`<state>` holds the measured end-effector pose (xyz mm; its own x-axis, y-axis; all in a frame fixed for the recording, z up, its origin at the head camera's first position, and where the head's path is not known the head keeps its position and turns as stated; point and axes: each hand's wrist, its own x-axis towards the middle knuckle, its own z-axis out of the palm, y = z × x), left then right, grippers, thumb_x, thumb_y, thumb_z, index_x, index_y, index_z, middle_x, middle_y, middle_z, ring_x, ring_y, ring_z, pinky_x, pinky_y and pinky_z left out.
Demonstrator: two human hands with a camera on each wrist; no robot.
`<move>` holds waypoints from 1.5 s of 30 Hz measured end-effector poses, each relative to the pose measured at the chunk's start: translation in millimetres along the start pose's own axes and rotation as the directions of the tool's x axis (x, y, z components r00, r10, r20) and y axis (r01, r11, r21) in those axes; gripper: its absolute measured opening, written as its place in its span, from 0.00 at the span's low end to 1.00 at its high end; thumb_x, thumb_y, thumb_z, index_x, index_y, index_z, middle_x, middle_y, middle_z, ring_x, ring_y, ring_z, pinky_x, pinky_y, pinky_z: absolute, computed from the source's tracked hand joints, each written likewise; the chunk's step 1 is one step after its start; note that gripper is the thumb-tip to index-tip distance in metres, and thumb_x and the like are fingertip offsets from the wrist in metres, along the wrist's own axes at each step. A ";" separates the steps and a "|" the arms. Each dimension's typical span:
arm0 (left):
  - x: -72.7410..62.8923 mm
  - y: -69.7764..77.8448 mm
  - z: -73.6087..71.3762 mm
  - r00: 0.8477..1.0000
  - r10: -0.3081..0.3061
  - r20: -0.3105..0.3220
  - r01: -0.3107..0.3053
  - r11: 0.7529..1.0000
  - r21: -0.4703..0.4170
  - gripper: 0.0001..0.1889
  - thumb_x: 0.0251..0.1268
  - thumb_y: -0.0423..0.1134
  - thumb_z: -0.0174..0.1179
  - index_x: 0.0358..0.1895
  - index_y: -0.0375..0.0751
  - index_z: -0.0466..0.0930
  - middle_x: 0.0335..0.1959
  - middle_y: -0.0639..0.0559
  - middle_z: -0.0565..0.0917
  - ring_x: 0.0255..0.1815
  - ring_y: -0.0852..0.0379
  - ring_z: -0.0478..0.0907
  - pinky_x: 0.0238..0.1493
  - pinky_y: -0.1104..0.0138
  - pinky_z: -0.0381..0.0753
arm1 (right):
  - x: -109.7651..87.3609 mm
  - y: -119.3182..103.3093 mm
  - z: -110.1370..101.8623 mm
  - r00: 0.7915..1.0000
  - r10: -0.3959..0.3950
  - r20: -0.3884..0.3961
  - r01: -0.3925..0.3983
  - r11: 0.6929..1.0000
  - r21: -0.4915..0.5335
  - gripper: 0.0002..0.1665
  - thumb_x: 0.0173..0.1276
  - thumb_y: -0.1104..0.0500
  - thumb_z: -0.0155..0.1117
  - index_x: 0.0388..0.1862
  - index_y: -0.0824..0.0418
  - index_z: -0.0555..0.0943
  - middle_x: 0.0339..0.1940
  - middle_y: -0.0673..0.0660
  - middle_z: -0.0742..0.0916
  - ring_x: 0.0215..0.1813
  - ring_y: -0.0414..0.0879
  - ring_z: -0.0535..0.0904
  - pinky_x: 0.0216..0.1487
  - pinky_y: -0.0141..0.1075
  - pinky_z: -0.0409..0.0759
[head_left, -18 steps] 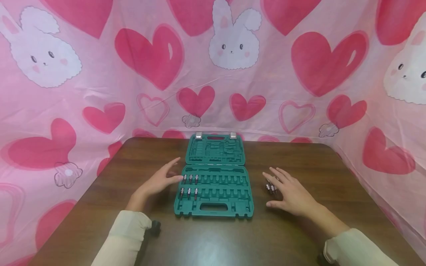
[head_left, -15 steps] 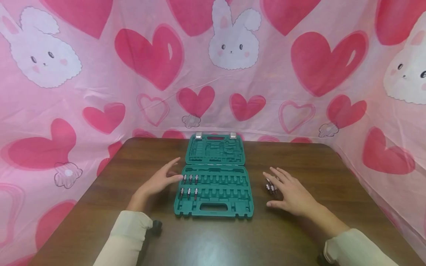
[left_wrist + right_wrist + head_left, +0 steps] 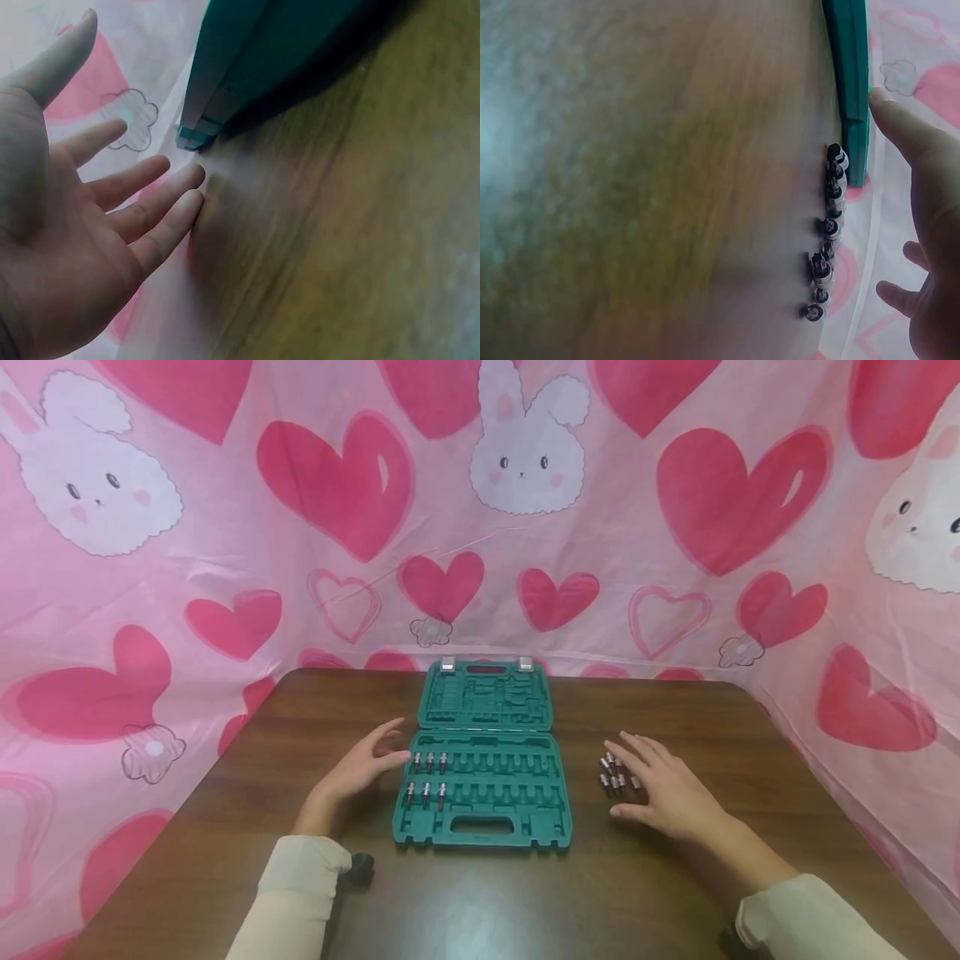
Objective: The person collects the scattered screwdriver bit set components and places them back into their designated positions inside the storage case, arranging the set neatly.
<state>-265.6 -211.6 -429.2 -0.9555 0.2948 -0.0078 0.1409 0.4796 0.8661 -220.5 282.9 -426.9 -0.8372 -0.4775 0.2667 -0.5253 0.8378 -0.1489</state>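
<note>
An open green plastic socket case (image 3: 480, 837) lies on the table, its lid (image 3: 486, 693) folded back. Three bit sockets (image 3: 430, 763) stand at the left end of its upper row, and three more bit sockets (image 3: 426, 795) at the left of the lower row. My left hand (image 3: 363, 770) hovers at the case's left edge, fingers spread and holding nothing, as the left wrist view confirms. Right of the case, a cluster of loose bit sockets (image 3: 613, 783) lies on the table, partly covered by my right hand (image 3: 667, 793), whose fingers are extended with nothing in them.
The brown wooden table (image 3: 480, 902) carries the case near its middle. A pink curtain (image 3: 615, 535) with hearts and rabbits encloses the back and both sides. Other slots in the case's two rows, right of the sockets, hold nothing.
My right hand has shifted slightly right, showing more of the loose bit sockets. My left hand stays almost in place. The bit sockets and case look the same.
</note>
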 end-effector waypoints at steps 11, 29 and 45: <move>3.7 -2.5 3.5 0.999 -0.050 -0.008 0.050 0.998 -0.041 0.39 0.64 0.48 0.64 0.75 0.50 0.56 0.64 0.40 0.71 0.56 0.43 0.76 0.53 0.52 0.78 | -3.4 3.9 -0.5 0.999 0.050 -0.001 -0.050 0.999 0.017 0.58 0.51 0.36 0.75 0.77 0.46 0.59 0.72 0.63 0.67 0.68 0.63 0.62 0.60 0.66 0.63; 4.7 -9.0 4.8 0.999 -0.035 0.010 0.035 0.999 -0.037 0.40 0.59 0.47 0.69 0.74 0.50 0.61 0.59 0.41 0.75 0.48 0.47 0.79 0.48 0.55 0.80 | -10.7 11.3 -2.7 0.994 0.109 -0.017 -0.109 0.994 0.031 0.56 0.51 0.35 0.75 0.76 0.46 0.62 0.59 0.60 0.76 0.57 0.57 0.70 0.52 0.61 0.72; 5.2 -11.5 4.1 0.999 -0.008 0.033 0.009 1.000 -0.004 0.38 0.59 0.42 0.69 0.73 0.49 0.63 0.56 0.43 0.77 0.50 0.49 0.79 0.54 0.51 0.77 | -16.3 23.4 -2.1 0.992 0.123 -0.022 -0.124 0.992 -0.015 0.54 0.50 0.35 0.75 0.72 0.54 0.67 0.33 0.49 0.75 0.38 0.46 0.68 0.36 0.42 0.70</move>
<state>-271.1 -212.2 -441.2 -0.9477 0.3175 -0.0315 0.1315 0.4786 0.8681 -218.8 310.8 -432.8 -0.8920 -0.3645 0.2672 -0.4154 0.8943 -0.1666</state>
